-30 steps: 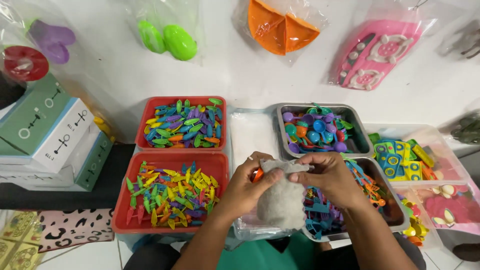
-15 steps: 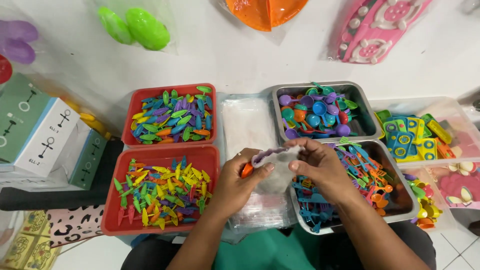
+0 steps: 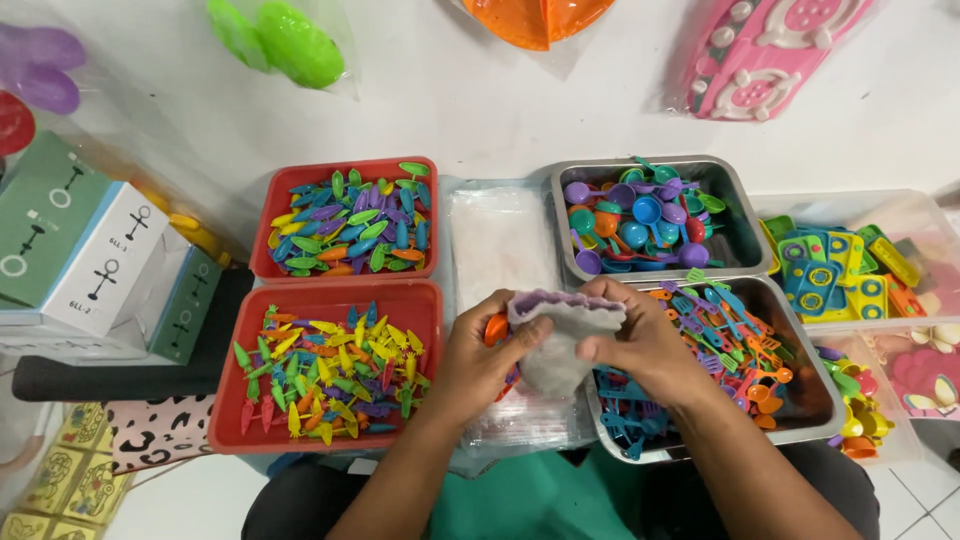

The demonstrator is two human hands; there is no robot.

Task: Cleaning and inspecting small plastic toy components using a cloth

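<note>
A small grey pouch (image 3: 560,345) with a purple rim is pinched between the left hand (image 3: 478,362) and right hand (image 3: 640,345), above clear bags (image 3: 500,240); an orange piece (image 3: 495,328), seemingly a toy, is tucked under the left fingers.

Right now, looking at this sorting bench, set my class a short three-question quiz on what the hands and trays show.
1. True or false: both hands hold the grey pouch.
2. Which tray lies nearest the left hand? A) near red tray B) far metal tray C) clear bin
3. Fill in: the small piece tucked in the left hand's fingers is coloured ____.

Key:
1. True; the right hand grips it too.
2. A.
3. Orange; the orange piece shows beside the pouch.
</note>
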